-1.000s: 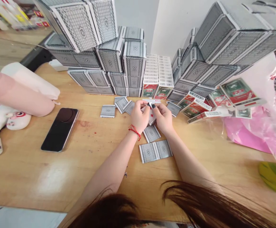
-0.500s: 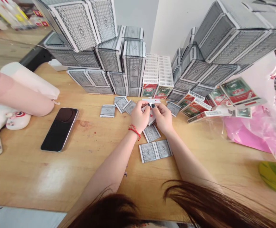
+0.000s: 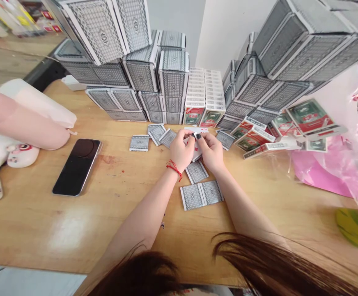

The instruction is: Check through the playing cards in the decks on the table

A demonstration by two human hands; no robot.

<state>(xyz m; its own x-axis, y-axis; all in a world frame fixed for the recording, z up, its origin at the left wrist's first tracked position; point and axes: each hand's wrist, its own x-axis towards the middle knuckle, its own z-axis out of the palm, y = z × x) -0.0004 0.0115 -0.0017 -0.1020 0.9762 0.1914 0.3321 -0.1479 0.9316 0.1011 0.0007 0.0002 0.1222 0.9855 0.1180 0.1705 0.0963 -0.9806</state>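
Playing cards (image 3: 195, 142) showing a red 2 and diamond are gripped by left hand (image 3: 182, 151) and right hand (image 3: 212, 153).

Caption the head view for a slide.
Left hand with red string and right hand handle playing cards on a wooden table before stacked card decks.

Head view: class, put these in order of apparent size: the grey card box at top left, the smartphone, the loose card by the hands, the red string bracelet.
1. Grey card box, though its nearness to the camera makes this rank unsure
2. Smartphone
3. Loose card
4. Red string bracelet
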